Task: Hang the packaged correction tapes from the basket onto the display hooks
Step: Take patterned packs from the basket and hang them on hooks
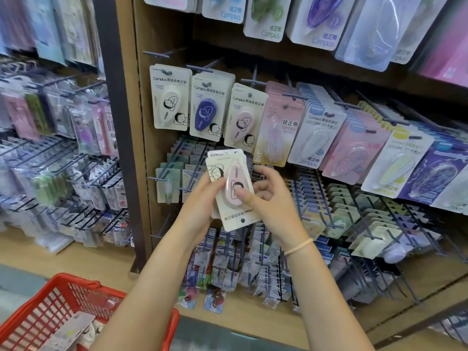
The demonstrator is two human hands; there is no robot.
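Both grips (202, 196) (263, 196) around packaged tapes (234, 188)

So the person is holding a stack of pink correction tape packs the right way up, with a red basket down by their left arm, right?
Not quite. In the head view the front pink correction tape pack is upside down, with its hang hole at the bottom. Both the left hand and the right hand hold the stack, and the red basket is at lower left.

Sitting upside down in front of the shelf: a small stack of packaged correction tapes (234, 191), cream cards, pink tape on the front one, hang hole pointing down. Hanging in a row on display hooks (200, 69) above: white, purple and pink ones. Lying in the red basket (63, 295): more packs.
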